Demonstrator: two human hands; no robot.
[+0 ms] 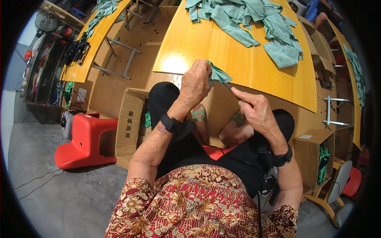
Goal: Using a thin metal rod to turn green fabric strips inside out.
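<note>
My left hand (195,81) is closed on a small green cloth piece (219,75) just over the near edge of the yellow table (198,47). A thin dark rod-like tool (228,86) runs from my right hand (257,110) up to this cloth, its far end hidden there. The fingers of my right hand are wrapped round the near end of the tool, the forefinger lying along it. Farther back on the tabletop lies a loose heap of green cloth pieces (246,16).
To my left are an open cardboard box (129,123) and a red plastic stool (87,139). Another cardboard box (311,148) with green cloth inside stands at the right, near a chair (340,182). A second yellow table (75,73) is at the far left.
</note>
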